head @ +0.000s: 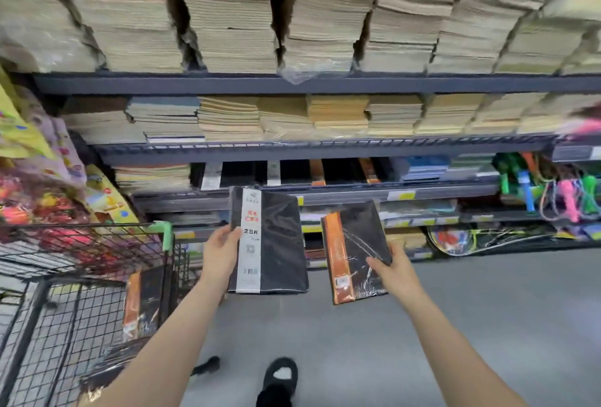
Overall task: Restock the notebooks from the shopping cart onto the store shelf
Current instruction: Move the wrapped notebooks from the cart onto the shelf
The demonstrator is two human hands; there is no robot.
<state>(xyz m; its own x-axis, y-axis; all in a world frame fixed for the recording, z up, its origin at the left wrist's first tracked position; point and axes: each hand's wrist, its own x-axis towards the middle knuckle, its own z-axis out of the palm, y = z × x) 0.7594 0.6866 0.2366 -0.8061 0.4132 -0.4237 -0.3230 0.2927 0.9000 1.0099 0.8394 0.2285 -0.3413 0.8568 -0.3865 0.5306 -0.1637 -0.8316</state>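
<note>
Both hands are working in front of the store shelf (325, 149): the left hand (221, 252) is gripping a black notebook with a white band (270, 240), while the right hand (395, 268) is clasping a black notebook with an orange band (353, 250). More notebooks (140, 305) are lying in the wire shopping cart (81, 292), left of the shelf's lower tiers.
</note>
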